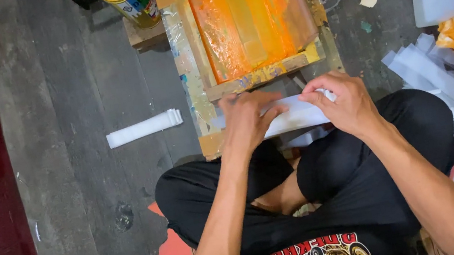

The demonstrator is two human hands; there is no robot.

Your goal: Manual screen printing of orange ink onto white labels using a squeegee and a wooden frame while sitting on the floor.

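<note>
Paper strips point(144, 128) lie alone on the floor at far left. I see my left hand point(248, 122) and right hand point(342, 102) both pinching one white strip point(297, 115), its long side running left to right between them. It sits just below the orange printing frame point(245, 18), each hand at one end.
</note>
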